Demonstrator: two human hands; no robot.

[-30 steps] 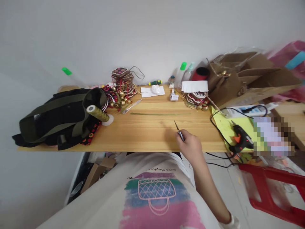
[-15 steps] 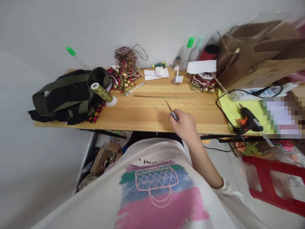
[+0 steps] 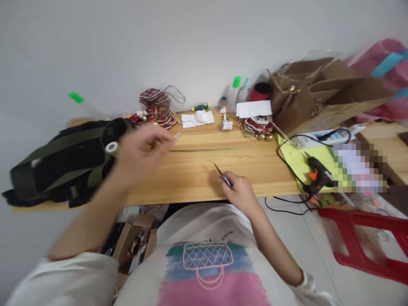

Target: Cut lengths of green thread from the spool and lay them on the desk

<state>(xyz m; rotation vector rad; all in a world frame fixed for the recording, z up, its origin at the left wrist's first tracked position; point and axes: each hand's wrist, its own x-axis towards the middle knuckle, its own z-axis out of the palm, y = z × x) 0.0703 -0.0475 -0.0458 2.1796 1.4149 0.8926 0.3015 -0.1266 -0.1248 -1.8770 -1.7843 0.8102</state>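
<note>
While the right hand (image 3: 241, 193) sits at the lower centre of the frame, clenched round a thin pointed tool (image 3: 222, 174) with the tip aimed up and left over the table (image 3: 197, 178), the left hand (image 3: 140, 151) is a blur at centre left, fingers curled, hovering near the thread spool (image 3: 112, 147). Cannot tell if the left hand is grasping anything; motion blur hides it. A thin green strip (image 3: 204, 149) lies flat across the middle of the table, just beyond both hands and apart from them.

Risks, as a judgement: the sharp tip points toward the space where the left hand is passing, so a fast sweep could catch skin. The spool lies tilted against the dark bag (image 3: 54, 165) at the left edge and looks easy to knock loose. The glue gun (image 3: 315, 175) at right sits near the table's front edge with its cord (image 3: 287, 204) drooping below; a snag could drag it off.

Surface: light wood-grain tabletop, bare in the middle, clutter along the back: stacked ornaments with gold bells (image 3: 156, 108), white tissue (image 3: 197, 118), a green-handled screwdriver (image 3: 200, 107), bottles, a second ornament pile (image 3: 258, 127). Cardboard box (image 3: 325, 95) at upper right, yellow-green sheet (image 3: 299, 159) under the glue gun. Plain white wall behind, red stool (image 3: 366, 242) at lower right, small boxes on the floor under the table.
</note>
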